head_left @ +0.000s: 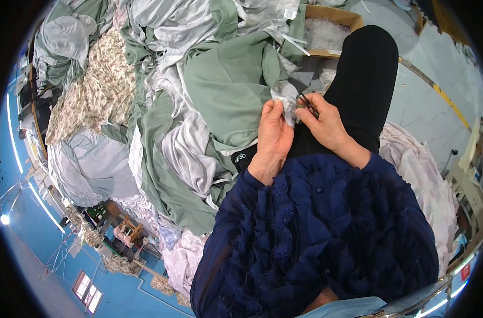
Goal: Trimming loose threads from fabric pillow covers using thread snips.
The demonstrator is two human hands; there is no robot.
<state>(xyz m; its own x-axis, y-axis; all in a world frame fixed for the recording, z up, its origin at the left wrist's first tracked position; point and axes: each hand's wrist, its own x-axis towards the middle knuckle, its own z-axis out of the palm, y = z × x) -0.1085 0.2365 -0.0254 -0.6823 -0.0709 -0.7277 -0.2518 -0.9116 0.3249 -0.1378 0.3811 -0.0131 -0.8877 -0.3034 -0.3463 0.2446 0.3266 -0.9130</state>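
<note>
Head view: crumpled pale-grey fabric piece [287, 102]

Pinched between the fingers [277, 106] of the left hand is a pale grey-white cloth [286, 100], and the right hand's fingers [311, 102] close on small dark snips [306, 104] just beside it. Just left of the fingers spreads a plain sage-green garment [231, 85], with glossy silver-grey fabric [186, 148] below it and, well off to the left, a cream cloth [95, 90] printed with small brownish flowers. Below the fingers are navy lace-patterned sleeves [315, 222], behind them black trousers [366, 79], to their right a pale pink pile [422, 180], and above them a brown cardboard box [331, 16].
</note>
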